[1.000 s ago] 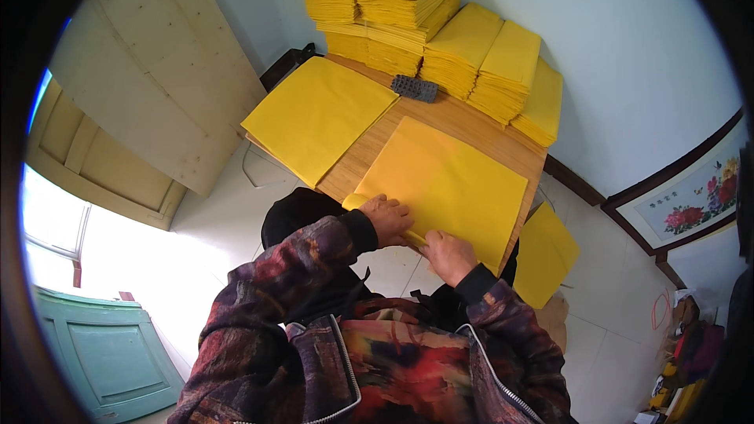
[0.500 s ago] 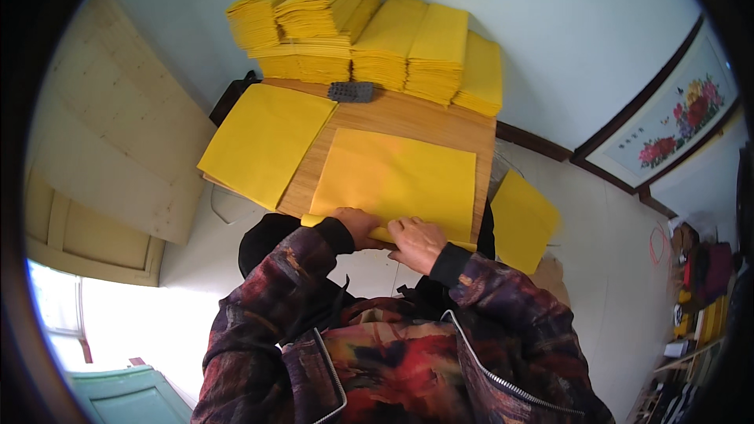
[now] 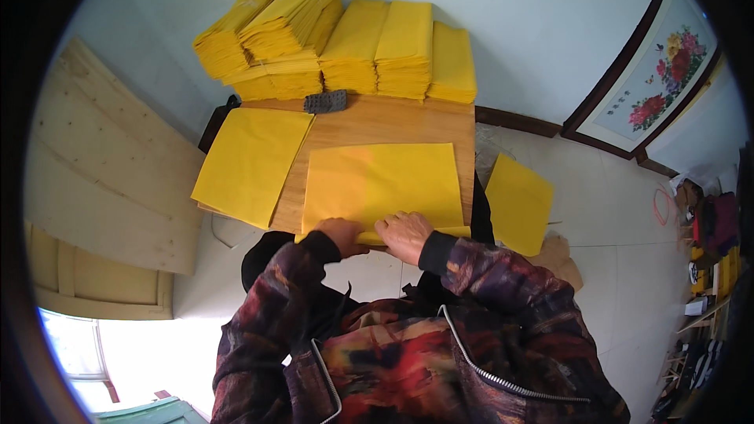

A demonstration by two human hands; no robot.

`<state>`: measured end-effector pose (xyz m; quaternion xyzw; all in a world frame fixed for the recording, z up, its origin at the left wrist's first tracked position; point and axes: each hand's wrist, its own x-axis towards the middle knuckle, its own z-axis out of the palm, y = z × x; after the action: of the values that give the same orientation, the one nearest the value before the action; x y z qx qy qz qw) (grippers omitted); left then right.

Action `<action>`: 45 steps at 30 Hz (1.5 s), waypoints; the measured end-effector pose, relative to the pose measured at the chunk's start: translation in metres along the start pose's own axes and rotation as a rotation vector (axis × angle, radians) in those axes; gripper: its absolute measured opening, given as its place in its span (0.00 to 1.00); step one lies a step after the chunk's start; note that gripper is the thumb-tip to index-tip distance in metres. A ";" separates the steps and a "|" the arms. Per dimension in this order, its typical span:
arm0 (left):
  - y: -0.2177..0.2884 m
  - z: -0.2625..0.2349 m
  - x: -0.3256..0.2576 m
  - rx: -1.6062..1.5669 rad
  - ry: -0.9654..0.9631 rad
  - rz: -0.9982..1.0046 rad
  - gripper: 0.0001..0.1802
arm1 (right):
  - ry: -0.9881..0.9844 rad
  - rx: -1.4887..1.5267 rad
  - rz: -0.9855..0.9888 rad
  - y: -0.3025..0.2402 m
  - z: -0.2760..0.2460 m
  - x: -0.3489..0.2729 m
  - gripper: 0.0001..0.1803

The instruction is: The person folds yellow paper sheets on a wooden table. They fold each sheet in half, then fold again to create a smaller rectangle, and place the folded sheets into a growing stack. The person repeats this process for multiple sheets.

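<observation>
A yellow sheet (image 3: 393, 180) lies on the wooden table, its near edge folded or rolled over into a narrow band at the table's front edge. My left hand (image 3: 341, 235) grips that band left of its middle, fingers curled round it. Close beside it, my right hand (image 3: 405, 237) is closed on the same band, with the back of the hand upward. The thumbs and the band's underside are partly hidden. To the left, more yellow sheets (image 3: 253, 165) lie flat and overhang the table's edge.
Tall stacks of folded yellow sheets (image 3: 349, 47) fill the table's back. A dark grey textured object (image 3: 325, 101) lies in front of them. Another yellow sheet (image 3: 518, 204) is right of the table. A wooden board (image 3: 110, 157) stands left; a framed flower picture (image 3: 660, 86) is at right.
The whole view has shifted and turned slightly. Both hands stay on the sheet's near edge, with the right hand now about level with the left in the picture.
</observation>
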<state>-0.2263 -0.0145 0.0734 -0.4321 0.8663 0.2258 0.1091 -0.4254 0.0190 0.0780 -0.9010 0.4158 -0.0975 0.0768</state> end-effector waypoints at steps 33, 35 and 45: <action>0.007 -0.002 0.001 0.135 0.188 -0.041 0.17 | -0.522 0.258 0.049 0.034 -0.020 0.027 0.16; 0.010 0.007 -0.005 0.180 0.453 -0.036 0.17 | -0.544 0.368 0.077 0.039 -0.024 0.030 0.18; -0.005 -0.007 0.005 0.066 -0.040 -0.021 0.22 | -0.544 0.247 0.063 0.033 -0.012 0.019 0.19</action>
<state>-0.2253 -0.0242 0.0766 -0.4325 0.8664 0.2047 0.1429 -0.4404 -0.0172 0.0844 -0.8645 0.3926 0.0999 0.2974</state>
